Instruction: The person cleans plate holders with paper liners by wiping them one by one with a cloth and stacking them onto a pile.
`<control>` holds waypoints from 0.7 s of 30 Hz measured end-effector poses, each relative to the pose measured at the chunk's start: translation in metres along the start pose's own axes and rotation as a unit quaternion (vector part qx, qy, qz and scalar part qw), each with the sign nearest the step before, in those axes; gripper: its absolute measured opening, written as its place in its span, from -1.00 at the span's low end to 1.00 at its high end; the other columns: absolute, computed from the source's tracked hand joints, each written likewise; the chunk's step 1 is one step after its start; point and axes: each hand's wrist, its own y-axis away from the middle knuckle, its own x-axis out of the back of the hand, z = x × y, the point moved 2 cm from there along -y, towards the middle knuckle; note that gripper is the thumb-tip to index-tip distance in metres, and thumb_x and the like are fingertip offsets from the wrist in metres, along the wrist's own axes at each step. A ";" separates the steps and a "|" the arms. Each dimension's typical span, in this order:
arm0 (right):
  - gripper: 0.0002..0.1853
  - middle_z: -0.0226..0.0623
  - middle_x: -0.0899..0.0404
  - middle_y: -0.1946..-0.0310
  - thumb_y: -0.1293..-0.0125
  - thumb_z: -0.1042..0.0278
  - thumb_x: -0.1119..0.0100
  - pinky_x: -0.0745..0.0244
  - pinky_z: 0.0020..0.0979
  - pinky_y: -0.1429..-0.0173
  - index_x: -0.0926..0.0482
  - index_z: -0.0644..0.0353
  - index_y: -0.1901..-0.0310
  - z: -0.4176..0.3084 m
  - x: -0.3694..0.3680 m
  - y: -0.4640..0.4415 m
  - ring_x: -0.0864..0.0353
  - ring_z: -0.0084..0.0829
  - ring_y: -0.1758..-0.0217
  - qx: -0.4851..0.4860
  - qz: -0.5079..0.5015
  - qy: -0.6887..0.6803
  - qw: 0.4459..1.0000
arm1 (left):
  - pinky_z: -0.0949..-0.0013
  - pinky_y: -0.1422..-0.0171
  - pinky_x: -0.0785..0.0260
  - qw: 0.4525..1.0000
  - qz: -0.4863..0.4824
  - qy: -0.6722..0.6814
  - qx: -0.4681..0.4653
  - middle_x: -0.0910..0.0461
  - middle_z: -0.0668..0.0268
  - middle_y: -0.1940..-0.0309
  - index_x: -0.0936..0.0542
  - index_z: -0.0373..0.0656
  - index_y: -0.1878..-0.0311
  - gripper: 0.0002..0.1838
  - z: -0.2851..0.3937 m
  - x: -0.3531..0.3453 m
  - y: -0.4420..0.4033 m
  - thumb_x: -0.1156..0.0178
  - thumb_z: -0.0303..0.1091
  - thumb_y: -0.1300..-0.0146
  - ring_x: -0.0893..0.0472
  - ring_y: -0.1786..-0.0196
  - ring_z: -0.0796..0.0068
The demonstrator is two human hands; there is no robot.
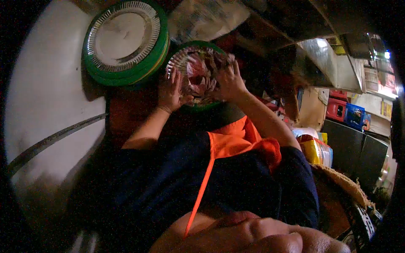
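Observation:
A green-rimmed round container (198,44) holds a crinkled foil or clear plate with dark reddish, crumpled pieces (198,71) on it. At its left side rests my left hand (172,90), fingers spread and pointing up along the plate's edge. My right hand (230,82) lies over the right side of the pieces with its fingers apart. Both palms touch or hover at the contents; the exact contact is hard to make out. Up and to the left stands a stack of green round containers (162,55) topped by a shiny fluted plate (120,36).
A white appliance or panel (55,76) stands at the left. Clear plastic (206,19) lies beyond the containers. To the right are a yellow and red package (314,152), a dark cabinet (350,143), red and blue crates (354,116), and tan cloth (346,185).

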 end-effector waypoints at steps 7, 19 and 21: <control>-0.43 -0.18 -0.27 -0.25 -0.16 -0.14 0.02 0.18 0.24 -0.33 -0.39 -0.07 -0.17 -0.081 -0.028 -0.070 -0.08 0.01 -0.36 0.018 0.117 0.034 0.992 | -0.15 -0.38 0.15 0.999 0.010 -0.034 0.037 0.03 -0.03 -0.39 0.12 -0.16 -0.42 0.19 0.005 -0.008 0.009 -0.09 0.46 0.12 -0.04 -0.38 -0.13; -0.35 -0.22 -0.57 0.12 -0.20 -0.33 0.13 -0.45 -0.23 -0.01 -0.48 0.11 0.00 0.009 -0.029 0.084 -0.55 -0.29 0.08 -0.169 0.144 -0.923 0.315 | 0.20 -0.36 -0.03 0.751 -0.056 0.605 0.258 -0.33 0.19 -0.20 -0.23 -0.24 -0.27 -0.10 0.101 0.014 -0.040 -0.40 0.00 0.08 -0.32 -0.24 0.31; -0.08 -0.24 -0.55 0.06 -0.04 -0.59 0.22 -0.41 -0.17 -0.09 -0.41 0.14 -0.12 -0.005 0.048 0.107 -0.53 -0.25 0.00 -0.110 0.090 -0.963 0.229 | 0.42 -0.20 -0.22 0.726 -0.044 0.627 0.280 -0.49 0.31 -0.02 -0.43 -0.23 -0.09 -0.47 0.136 0.038 -0.055 -0.34 -0.26 -0.06 -0.44 -0.06 0.47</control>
